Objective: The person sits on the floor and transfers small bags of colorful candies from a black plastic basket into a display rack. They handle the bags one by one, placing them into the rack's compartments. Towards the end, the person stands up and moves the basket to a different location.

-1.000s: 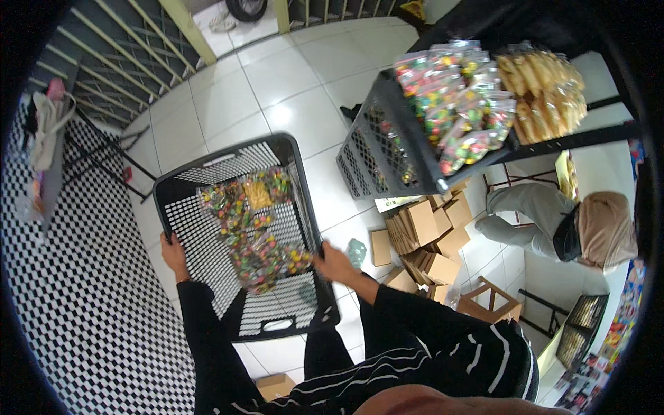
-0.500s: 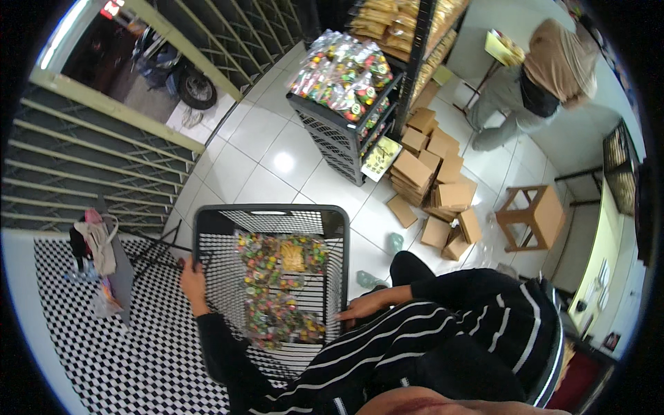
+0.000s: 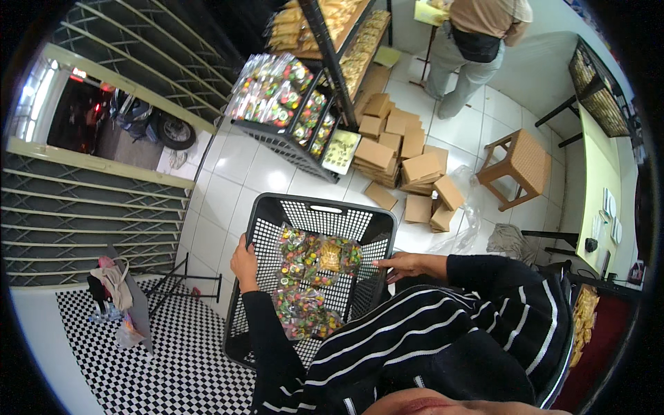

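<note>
A black plastic basket [image 3: 325, 211] is held out in front of me above the white tiled floor. It holds several clear bags of colourful sweets [image 3: 304, 283]. My left hand [image 3: 243, 263] grips the basket's left rim. My right hand [image 3: 401, 264] is closed on the right rim, fingers pointing inward over the edge. Both sleeves are black with white stripes.
A black wire rack [image 3: 297, 111] with bags of sweets and snacks stands ahead. Cardboard boxes [image 3: 404, 162] lie piled on the floor beside it. A wooden stool [image 3: 519, 166] is to the right, another person [image 3: 477, 41] stands at the back. A folding metal gate [image 3: 76, 207] is at left.
The view has swung so the rack and boxes lie straight ahead. The basket has stayed in both hands, with the sweets bags still inside.
</note>
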The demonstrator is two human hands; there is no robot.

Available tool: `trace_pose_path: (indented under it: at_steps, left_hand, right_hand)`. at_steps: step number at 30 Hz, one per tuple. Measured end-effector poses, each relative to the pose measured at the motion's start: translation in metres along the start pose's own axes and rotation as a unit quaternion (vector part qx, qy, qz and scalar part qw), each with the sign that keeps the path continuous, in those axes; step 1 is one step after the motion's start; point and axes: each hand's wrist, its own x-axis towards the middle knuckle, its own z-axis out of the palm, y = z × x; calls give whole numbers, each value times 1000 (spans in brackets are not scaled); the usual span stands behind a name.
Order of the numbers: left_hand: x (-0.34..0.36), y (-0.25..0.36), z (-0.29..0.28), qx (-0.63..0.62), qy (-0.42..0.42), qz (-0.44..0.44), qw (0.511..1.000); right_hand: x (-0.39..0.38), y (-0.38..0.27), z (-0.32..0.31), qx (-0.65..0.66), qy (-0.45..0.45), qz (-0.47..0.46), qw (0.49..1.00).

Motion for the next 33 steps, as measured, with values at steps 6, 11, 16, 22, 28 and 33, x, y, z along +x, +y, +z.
trace_pose_path:
  at_steps: [6,11,16,22,28,33]
  left_hand:
    - [39,93,-23,13,-36,71,997]
    - [61,125,-75,-87,59,198,975]
    - [66,164,-120,-184,46,239,952]
    - [49,220,-70,-155,-180,297,925]
    - [1,288,-41,-91,-194,400,891]
    - [-72,336,-26,-92,-205,464,857]
  right_hand:
    - [-19,41,-26,143,22,-62,987]
    - [-79,35,-3,174,47,-189,965]
    - [-161,40,17,179,93,-300,932]
    - [-194,121,16,237,168,-311,905]
    - [-205,222,59,323,216,-270,881]
    - [-228,343,35,147,601,-237,749]
